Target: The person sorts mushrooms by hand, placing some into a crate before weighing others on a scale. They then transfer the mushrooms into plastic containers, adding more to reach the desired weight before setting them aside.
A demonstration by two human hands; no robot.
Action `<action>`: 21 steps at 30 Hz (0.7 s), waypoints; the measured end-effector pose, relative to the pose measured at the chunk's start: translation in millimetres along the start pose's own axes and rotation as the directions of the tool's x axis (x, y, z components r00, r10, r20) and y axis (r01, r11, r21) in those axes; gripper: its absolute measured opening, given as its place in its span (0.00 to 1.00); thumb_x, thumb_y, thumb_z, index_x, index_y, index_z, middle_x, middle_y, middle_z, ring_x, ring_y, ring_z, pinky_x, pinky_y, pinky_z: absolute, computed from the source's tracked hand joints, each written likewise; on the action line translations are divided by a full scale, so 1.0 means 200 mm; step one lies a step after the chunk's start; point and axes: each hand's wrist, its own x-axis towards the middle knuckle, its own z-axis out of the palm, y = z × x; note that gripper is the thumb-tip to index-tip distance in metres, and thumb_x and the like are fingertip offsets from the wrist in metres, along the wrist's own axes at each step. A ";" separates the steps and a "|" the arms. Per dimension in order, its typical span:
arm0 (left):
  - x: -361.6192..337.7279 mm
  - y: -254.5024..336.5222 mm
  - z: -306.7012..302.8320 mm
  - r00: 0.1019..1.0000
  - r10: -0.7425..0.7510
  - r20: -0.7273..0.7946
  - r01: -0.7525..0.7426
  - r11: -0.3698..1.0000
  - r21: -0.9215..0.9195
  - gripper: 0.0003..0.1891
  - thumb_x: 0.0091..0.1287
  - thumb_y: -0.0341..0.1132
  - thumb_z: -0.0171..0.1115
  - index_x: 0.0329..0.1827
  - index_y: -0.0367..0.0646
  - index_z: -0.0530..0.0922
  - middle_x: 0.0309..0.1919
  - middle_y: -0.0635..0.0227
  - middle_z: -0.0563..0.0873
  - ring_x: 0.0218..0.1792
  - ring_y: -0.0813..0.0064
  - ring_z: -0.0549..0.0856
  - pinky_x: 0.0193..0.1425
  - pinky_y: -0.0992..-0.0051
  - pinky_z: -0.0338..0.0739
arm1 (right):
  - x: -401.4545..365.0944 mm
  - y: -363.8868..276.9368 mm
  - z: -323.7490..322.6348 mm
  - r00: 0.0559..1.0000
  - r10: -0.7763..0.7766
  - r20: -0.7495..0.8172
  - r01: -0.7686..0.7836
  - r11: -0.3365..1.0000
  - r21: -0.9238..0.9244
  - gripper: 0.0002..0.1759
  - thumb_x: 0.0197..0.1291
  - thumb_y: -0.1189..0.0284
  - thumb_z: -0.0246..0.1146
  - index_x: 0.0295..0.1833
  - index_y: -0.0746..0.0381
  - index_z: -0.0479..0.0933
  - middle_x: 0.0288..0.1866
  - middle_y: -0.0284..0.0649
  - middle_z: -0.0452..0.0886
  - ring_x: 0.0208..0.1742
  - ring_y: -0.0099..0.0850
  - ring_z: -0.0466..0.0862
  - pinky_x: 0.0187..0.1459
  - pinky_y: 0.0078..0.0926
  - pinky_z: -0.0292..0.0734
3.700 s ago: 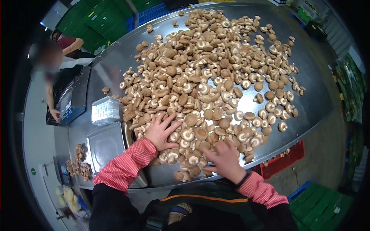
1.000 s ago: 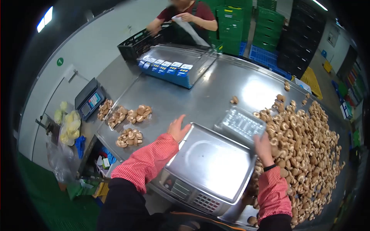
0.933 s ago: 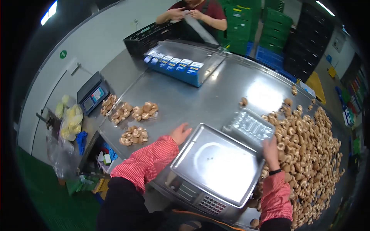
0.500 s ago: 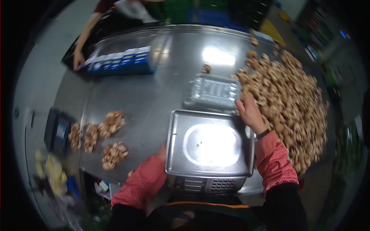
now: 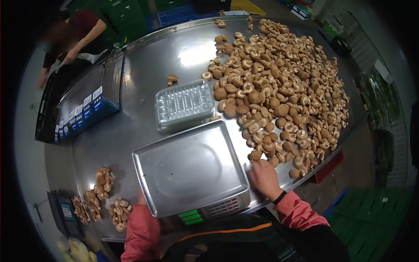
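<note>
The scale's square metal pan (image 5: 192, 168) lies bare in front of me. Below it shows part of a lit green display (image 5: 190, 217) and a keypad (image 5: 224, 207). My right hand (image 5: 264, 178) rests by the pan's right edge, fingers loosely apart at the near rim of a heap of shiitake mushrooms (image 5: 279, 94), nothing visible in its grasp. At the pan's left side is my left hand (image 5: 141, 198), its fingers hidden behind the pan. Stacked clear plastic trays (image 5: 185, 105) stand just beyond the scale.
Several small mushroom portions (image 5: 103, 182) lie at the left, beside a black device with a screen (image 5: 66, 212). A wrapping machine or box with blue-and-white labels (image 5: 81, 114) stands far left, a person (image 5: 83, 37) behind it. Green crates (image 5: 371, 218) are low right.
The view has swung to the right and tilted. My right hand has drawn back from beside the clear trays to the scale's near right side. My left hand stays at the scale's left.
</note>
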 end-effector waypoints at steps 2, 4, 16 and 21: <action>0.00 0.00 -0.06 0.999 -0.010 -0.035 0.010 1.000 0.026 0.22 0.75 0.46 0.58 0.66 0.42 0.76 0.53 0.61 0.86 0.52 0.71 0.86 0.51 0.71 0.81 | 0.05 -0.04 0.02 0.975 -0.216 0.052 0.221 0.966 -0.134 0.22 0.61 0.66 0.63 0.62 0.52 0.75 0.41 0.37 0.73 0.45 0.37 0.77 0.49 0.42 0.70; 0.01 0.01 -0.09 0.998 -0.014 -0.062 0.017 0.998 0.053 0.22 0.75 0.46 0.58 0.66 0.42 0.76 0.53 0.61 0.86 0.52 0.71 0.86 0.51 0.72 0.81 | 0.15 -0.01 0.09 0.963 -0.261 0.063 0.268 0.937 -0.224 0.24 0.63 0.66 0.61 0.66 0.53 0.75 0.42 0.38 0.75 0.48 0.36 0.76 0.52 0.42 0.67; 0.14 0.00 -0.12 0.990 -0.040 -0.137 0.058 0.989 0.134 0.22 0.74 0.45 0.59 0.66 0.44 0.76 0.54 0.62 0.86 0.51 0.71 0.86 0.50 0.73 0.81 | 1.10 0.55 -0.09 0.993 -0.085 -0.086 0.013 0.783 -0.622 0.17 0.65 0.63 0.59 0.59 0.50 0.80 0.56 0.37 0.75 0.63 0.36 0.72 0.56 0.45 0.67; 0.14 -0.02 -0.21 0.992 -0.055 -0.113 0.078 0.976 0.205 0.22 0.74 0.45 0.60 0.66 0.44 0.76 0.54 0.62 0.85 0.51 0.72 0.86 0.50 0.74 0.81 | 1.43 0.68 -0.21 0.964 0.174 -0.199 -0.264 0.676 -0.688 0.10 0.60 0.65 0.62 0.42 0.54 0.86 0.52 0.39 0.81 0.57 0.37 0.78 0.55 0.48 0.68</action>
